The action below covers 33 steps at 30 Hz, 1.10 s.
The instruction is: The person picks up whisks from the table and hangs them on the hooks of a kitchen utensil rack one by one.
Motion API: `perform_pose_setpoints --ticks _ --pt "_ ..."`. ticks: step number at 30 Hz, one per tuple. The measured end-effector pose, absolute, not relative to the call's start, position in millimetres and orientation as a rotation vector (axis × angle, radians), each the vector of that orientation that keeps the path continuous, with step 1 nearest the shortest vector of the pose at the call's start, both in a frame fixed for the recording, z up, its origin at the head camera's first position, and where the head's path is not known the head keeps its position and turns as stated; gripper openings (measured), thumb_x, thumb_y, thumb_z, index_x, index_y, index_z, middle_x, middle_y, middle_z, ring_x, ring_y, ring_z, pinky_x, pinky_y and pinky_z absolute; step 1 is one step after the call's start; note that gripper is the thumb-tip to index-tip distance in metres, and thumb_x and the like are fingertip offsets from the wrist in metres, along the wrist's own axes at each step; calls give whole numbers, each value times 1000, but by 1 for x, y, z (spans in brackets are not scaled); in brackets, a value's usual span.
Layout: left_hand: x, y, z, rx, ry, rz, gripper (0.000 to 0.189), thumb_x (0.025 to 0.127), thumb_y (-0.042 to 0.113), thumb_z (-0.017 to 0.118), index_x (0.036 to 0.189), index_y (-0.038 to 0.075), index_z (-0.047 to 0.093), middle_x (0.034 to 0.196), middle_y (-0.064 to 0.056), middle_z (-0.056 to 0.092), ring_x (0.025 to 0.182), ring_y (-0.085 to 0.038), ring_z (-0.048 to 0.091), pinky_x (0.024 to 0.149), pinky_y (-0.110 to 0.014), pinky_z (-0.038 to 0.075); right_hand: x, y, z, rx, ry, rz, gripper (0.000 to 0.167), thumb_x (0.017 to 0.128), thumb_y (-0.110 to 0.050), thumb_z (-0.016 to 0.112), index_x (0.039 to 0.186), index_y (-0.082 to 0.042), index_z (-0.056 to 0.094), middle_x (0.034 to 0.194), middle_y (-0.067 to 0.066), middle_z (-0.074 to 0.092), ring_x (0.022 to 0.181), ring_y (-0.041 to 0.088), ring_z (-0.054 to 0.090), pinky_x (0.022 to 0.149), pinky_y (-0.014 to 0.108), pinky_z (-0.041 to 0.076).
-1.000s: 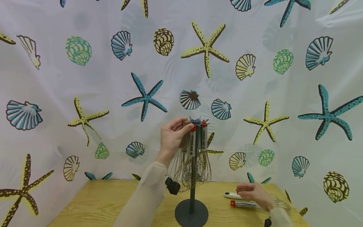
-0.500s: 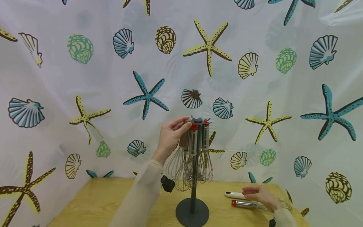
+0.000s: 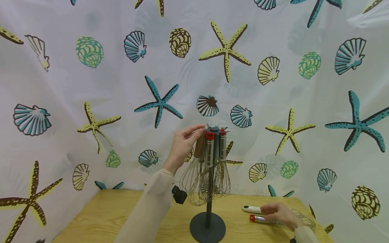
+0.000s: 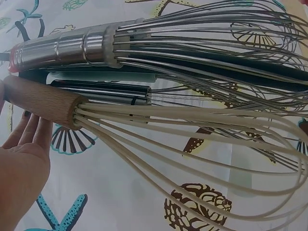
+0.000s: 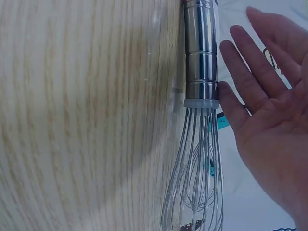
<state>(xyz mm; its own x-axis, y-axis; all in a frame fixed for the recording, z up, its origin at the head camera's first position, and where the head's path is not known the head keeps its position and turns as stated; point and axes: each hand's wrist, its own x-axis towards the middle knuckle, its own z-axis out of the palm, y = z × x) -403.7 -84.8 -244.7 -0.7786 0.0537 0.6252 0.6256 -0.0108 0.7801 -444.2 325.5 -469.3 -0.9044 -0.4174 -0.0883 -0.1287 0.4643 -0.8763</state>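
Note:
My left hand (image 3: 180,146) pinches the top of a wooden-handled whisk (image 4: 48,98) with pale wires, at the left side of the dark stand's top. The whisk hangs beside several others on the stand (image 3: 208,226); one at the front has a steel handle (image 4: 67,48) with a red end. Low on the right, my right hand (image 5: 274,110) is spread with its palm showing, its fingertips right beside the steel handle of another red-ended whisk (image 5: 201,53) lying on the table. Behind that lies a white-handled whisk (image 3: 251,209), partly hidden by the right hand.
The wooden table (image 3: 103,216) extends to both sides of the stand's round base. A white curtain (image 3: 106,74) printed with starfish and shells surrounds it at the back and sides.
More of the wooden handle shows now beside the left hand, which keeps its place at the stand's top. The right hand has shifted slightly right and lower over the whisks on the table.

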Motion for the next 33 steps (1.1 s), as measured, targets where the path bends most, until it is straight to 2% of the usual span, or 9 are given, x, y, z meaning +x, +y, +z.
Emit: perform_pose_setpoints --ticks 5,15,24,27,33 --pt "-403 -83 -245 -690 -1840 -1860 29 97 24 63 123 13 70 126 -7 68 122 -17 61 110 -42 42 -446 328 -474 -542 2380 -1402 46 90 2 63 133 15 50 132 32 56 122 46 54 92 43 55" --pt "-404 -82 -246 -697 -1827 -1874 28 97 24 63 122 14 70 125 -7 68 120 -17 62 106 -41 45 -446 329 -482 -529 2338 -1397 45 86 8 65 128 16 54 123 30 63 109 35 66 88 40 57" --pt "-402 -84 -243 -691 -1819 -1893 29 97 21 62 124 11 69 126 -10 67 121 -19 61 107 -41 45 -443 325 -484 -634 2336 -1336 39 84 12 65 122 19 57 115 29 67 104 35 68 85 38 58" --pt "-401 -85 -243 -688 -1814 -1897 29 97 21 62 124 11 69 126 -10 67 121 -20 61 108 -41 44 -442 322 -484 -737 2331 -1280 38 83 12 65 119 20 57 116 31 66 107 41 66 86 38 57" --pt "-402 -83 -243 -694 -1822 -1884 30 97 23 63 123 11 69 126 -9 68 120 -19 62 106 -41 46 -440 321 -485 -732 2370 -1218 36 79 13 68 115 15 63 116 28 67 110 43 63 88 40 56"
